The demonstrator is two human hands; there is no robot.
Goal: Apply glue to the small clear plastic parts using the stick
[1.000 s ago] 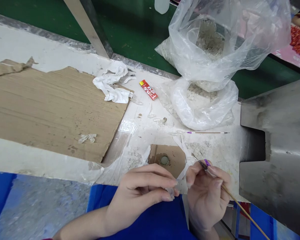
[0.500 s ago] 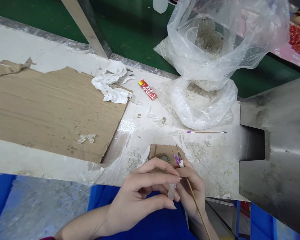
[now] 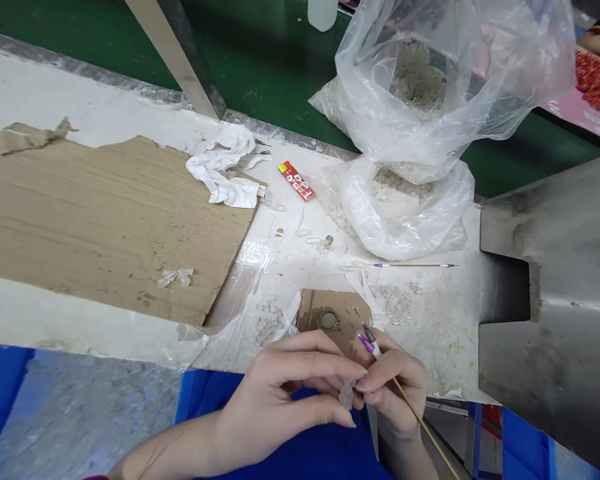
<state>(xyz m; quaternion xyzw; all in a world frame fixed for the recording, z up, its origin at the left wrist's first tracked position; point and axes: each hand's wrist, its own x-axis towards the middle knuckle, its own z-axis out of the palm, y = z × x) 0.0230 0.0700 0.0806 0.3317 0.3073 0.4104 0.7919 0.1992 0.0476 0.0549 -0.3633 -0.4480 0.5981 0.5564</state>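
Observation:
Between the thumb and fingers of my left hand (image 3: 290, 387) is a small translucent, frosted piece (image 3: 347, 395). My right hand (image 3: 400, 380) is closed, with a thin wooden-handled brush (image 3: 420, 420) lying between its fingers; purple and dark tips (image 3: 367, 339) stick out above the knuckles. The right fingertips meet the left ones at the translucent piece. Just beyond both hands lies a small cardboard piece (image 3: 307, 308) bearing a bottle cap (image 3: 329, 321) with a greyish centre. Small clear pieces (image 3: 399, 303) are scattered to its right, and more pale bits (image 3: 267, 320) to its left.
Two plastic bags (image 3: 365, 207) of pale pieces stand at the back, one behind the other. A large cardboard sheet (image 3: 105, 220) covers the left, with a white cloth (image 3: 230, 167) at its corner. Another brush (image 3: 415, 265), a red packet (image 3: 296, 181) and a metal housing (image 3: 555, 267) are on the right side.
My right hand has shifted right and slightly down, the brush tilting with it. The bottle cap now shows fully. My left hand has moved slightly down, still holding the translucent piece.

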